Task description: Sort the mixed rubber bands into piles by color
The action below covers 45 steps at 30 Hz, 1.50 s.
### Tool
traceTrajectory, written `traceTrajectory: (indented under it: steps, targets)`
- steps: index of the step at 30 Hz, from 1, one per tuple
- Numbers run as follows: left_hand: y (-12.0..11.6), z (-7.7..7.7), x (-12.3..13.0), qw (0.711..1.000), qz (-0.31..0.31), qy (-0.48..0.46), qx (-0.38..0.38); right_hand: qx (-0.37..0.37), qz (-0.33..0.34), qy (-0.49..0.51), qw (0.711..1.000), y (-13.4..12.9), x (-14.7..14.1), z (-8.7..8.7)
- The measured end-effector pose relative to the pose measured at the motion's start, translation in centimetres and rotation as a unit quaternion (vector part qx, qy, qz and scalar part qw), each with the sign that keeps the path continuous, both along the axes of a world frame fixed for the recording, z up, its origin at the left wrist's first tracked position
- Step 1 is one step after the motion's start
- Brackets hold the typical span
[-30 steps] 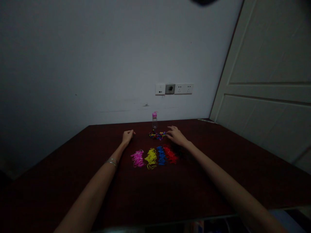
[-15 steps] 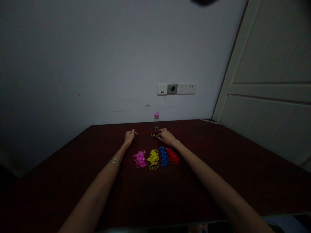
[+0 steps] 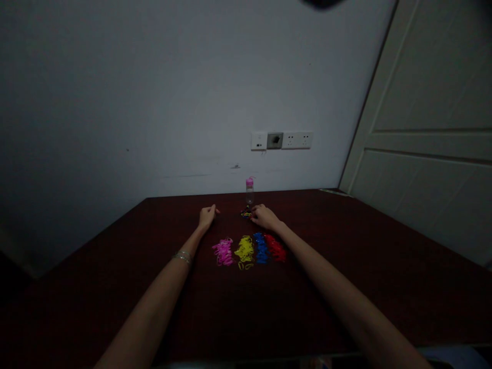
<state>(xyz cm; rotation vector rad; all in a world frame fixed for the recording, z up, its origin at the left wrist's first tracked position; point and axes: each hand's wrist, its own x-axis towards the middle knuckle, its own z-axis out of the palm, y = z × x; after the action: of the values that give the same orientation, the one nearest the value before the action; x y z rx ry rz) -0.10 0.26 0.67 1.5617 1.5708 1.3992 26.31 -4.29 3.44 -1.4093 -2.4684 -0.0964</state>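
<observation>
My right hand [image 3: 264, 217] lies low over the table, its fingertips at the right edge of a small mixed pile of coloured rubber bands [image 3: 246, 212]. Its fingers are bent but look apart, with no band plainly between them. To the left of that pile, my left hand [image 3: 207, 217] rests with curled fingers; a tiny reddish spot shows at its fingertips, too small to name. Nearer to me lie sorted heaps of bands side by side: pink [image 3: 224, 252], yellow [image 3: 245, 249], blue [image 3: 261, 248] and red [image 3: 275, 248]. A couple of yellow bands lie just in front of the yellow heap.
Behind the mixed pile stands a small clear bottle [image 3: 249, 192] with a pink cap. The dark reddish table [image 3: 246, 312] reaches back to a pale wall [image 3: 184, 102] with sockets [image 3: 296, 140]. A panelled door [image 3: 430, 118] is at the right.
The whole view has shifted slightly, so everything sits a little further right. My right hand stays at the mixed pile and my left hand keeps its curled pose.
</observation>
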Motion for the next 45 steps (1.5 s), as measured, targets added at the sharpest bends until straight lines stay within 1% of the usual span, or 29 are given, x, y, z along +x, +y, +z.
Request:
traceTrajectory:
  steps: [3, 7, 12, 17, 23, 27, 31, 36, 40, 45]
  targets:
    - [-0.3, 0.3, 0.1, 1.000, 0.003, 0.004, -0.003, 0.011, -0.008, -0.008, 1.000, -0.1, -0.1, 0.2]
    - [-0.5, 0.4, 0.2, 1.000, 0.000, 0.005, 0.000, 0.006, -0.009, -0.004, 1.000, -0.1, -0.2, 0.5]
    - [-0.3, 0.2, 0.1, 1.000, 0.001, 0.005, -0.002, 0.003, 0.009, 0.014, 1.000, -0.2, 0.1, 0.8]
    - [-0.2, 0.1, 0.0, 1.000, -0.005, 0.007, 0.004, 0.007, 0.030, 0.056, 0.998, -0.3, 0.8, 0.9]
    - [-0.5, 0.4, 0.1, 1.000, -0.002, 0.013, -0.004, -0.015, 0.049, 0.095, 0.994, -0.3, 1.3, 0.5]
    - [-0.6, 0.5, 0.2, 1.000, 0.001, 0.013, -0.008, -0.012, 0.052, 0.141, 0.989, -0.2, 1.9, 0.7]
    - [-0.5, 0.4, 0.1, 1.000, -0.004, 0.016, -0.003, -0.003, 0.044, 0.192, 0.980, -0.5, 3.6, 1.1]
    - [-0.5, 0.4, 0.0, 1.000, -0.006, 0.026, 0.000, -0.012, 0.024, 0.243, 0.970, -2.1, 7.4, 1.2]
    - [-0.3, 0.3, -0.1, 1.000, -0.010, 0.028, 0.005, -0.066, 0.008, 0.263, 0.962, -3.7, 10.3, 0.8]
    - [0.0, 0.0, -0.2, 0.999, -0.013, 0.031, 0.007, -0.143, 0.000, 0.224, 0.964, -4.8, 12.2, 0.4]
